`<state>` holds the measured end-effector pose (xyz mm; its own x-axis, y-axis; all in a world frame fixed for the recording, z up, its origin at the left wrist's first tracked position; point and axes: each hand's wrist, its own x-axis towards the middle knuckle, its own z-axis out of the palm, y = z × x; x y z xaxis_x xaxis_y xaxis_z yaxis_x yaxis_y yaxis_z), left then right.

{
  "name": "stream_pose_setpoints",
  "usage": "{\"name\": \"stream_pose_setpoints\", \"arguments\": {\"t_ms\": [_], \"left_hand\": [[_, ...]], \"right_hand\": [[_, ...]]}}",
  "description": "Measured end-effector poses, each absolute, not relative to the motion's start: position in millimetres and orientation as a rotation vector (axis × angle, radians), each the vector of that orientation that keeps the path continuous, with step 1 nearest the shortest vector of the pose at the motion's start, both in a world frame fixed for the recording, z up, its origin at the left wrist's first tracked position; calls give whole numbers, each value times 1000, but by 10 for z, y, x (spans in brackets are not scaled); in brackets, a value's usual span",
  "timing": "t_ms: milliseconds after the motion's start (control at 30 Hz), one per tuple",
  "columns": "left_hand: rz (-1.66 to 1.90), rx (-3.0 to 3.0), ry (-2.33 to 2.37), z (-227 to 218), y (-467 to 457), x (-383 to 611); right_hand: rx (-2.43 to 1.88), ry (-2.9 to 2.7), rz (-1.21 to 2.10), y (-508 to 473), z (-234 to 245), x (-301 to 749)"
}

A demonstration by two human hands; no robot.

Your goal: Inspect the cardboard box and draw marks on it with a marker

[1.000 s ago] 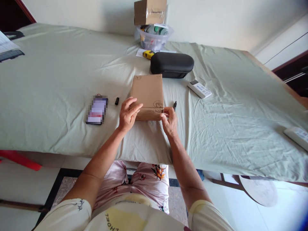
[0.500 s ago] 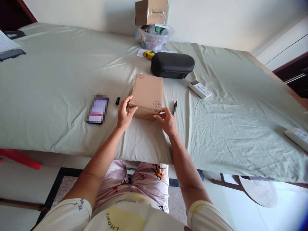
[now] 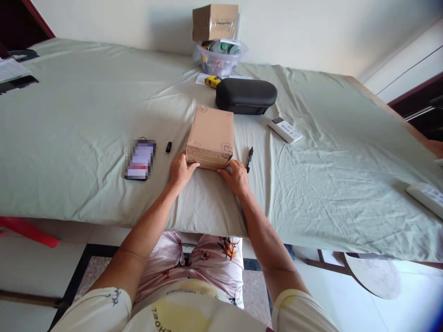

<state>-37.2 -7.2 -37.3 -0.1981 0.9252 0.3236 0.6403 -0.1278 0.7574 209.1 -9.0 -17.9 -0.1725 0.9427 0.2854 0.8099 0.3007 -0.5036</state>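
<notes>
A small brown cardboard box (image 3: 211,135) stands on the green sheet of the table (image 3: 86,124) just in front of me, with pen doodles at its corners. My left hand (image 3: 181,169) grips the box's near left bottom corner, thumb against the front face. My right hand (image 3: 235,173) holds the near right bottom corner, fingers curled under the edge. A black pen (image 3: 249,158) lies just right of the box, close to my right hand.
A phone (image 3: 140,159) and a small black cap (image 3: 168,146) lie left of the box. Behind it are a black case (image 3: 246,95), a white remote (image 3: 285,129), a yellow tape measure (image 3: 212,81) and a plastic tub (image 3: 219,56) under another cardboard box (image 3: 215,21). A second remote (image 3: 425,196) lies far right.
The box has been turned up from lying flat onto a taller face. Both hands slid down from its top and side to its near bottom corners.
</notes>
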Motion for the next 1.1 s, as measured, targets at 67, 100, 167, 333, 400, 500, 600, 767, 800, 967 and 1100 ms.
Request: {"name": "stream_pose_setpoints", "arguments": {"t_ms": [67, 100, 167, 333, 400, 500, 600, 767, 800, 967, 1100], "left_hand": [[1365, 1696, 1676, -356, -61, -376], [1436, 1673, 1573, -349, -52, -375], [1551, 1617, 1359, -342, -32, -367], [1584, 1450, 1144, -354, -29, -325], [1566, 1377, 1150, -368, -41, -308], [1528, 1275, 1162, -392, -48, -289], [1488, 1216, 1172, -410, -40, -279], [1500, 1205, 1182, -413, -36, -282], [1504, 1215, 1185, -410, -39, -285], [1501, 1291, 1212, -402, -47, -302], [1520, 1356, 1264, -418, -40, -294]], "right_hand": [[-1469, -1967, 380, -101, -153, 2083], [-1430, -1937, 408, -109, -141, 2072], [-1364, -1905, 469, -129, -120, 2041], [-1302, -1923, 557, -164, -80, 1955], [-1310, -1925, 557, -166, -66, 1941], [-1326, -1899, 554, -168, -51, 1940], [-1340, -1881, 562, -177, -40, 1947], [-1306, -1892, 597, -207, -10, 1928], [-1314, -1889, 598, -211, -4, 1920], [-1349, -1847, 633, -200, -22, 1927], [-1331, -1636, 610, -168, -56, 2005]]}}
